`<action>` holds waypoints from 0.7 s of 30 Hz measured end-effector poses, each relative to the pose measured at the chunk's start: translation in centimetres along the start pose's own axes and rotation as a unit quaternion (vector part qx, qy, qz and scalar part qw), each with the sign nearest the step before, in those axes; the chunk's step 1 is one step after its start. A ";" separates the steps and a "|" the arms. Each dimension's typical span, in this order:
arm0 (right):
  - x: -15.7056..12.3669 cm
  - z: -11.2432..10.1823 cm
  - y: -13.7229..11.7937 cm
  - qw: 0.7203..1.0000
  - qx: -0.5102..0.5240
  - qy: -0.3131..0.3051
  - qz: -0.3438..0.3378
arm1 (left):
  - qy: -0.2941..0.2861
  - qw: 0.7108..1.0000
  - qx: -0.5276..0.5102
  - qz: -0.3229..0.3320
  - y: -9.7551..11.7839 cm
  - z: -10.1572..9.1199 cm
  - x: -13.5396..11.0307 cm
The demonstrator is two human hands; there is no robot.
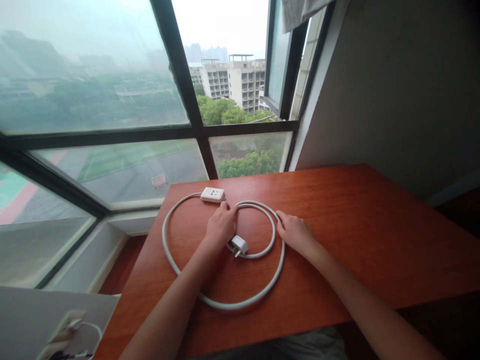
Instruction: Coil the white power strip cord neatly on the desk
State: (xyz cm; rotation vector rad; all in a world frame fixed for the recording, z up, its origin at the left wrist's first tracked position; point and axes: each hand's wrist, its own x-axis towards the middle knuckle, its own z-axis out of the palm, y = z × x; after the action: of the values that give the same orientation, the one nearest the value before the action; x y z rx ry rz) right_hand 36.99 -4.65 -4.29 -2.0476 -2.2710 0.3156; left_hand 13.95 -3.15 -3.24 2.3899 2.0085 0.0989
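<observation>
A white extension cord (234, 305) lies in loops on the reddish-brown wooden table (337, 200). Its small socket block (213, 194) rests near the far edge, just beyond my left hand. Closed around the cord at the left of the inner loop is my left hand (222, 222). The plug (239, 244), prongs toward me, sits inside the smaller loop, close by that hand's right side. My right hand (295, 231) pinches the cord at the right of the larger loop. Parts of the cord pass hidden under my left forearm and fingers.
Large dark-framed windows (198, 131) stand behind and left of the table, one pane open. A grey wall (390, 90) rises on the right. At lower left, a wall socket (65, 325) has a white plug and cable in it. Curtain cloth (300, 12) hangs at the top.
</observation>
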 end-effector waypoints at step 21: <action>4.8 -0.3 2.5 0.991 0.010 0.042 -0.128 | -0.129 0.991 0.019 -0.035 0.7 -2.4 -0.6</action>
State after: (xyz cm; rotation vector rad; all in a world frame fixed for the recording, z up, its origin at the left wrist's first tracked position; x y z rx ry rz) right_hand 38.93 0.38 -4.87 -1.6988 -2.4294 0.2288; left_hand 14.42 -3.93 -0.82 2.2152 1.9861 -0.2381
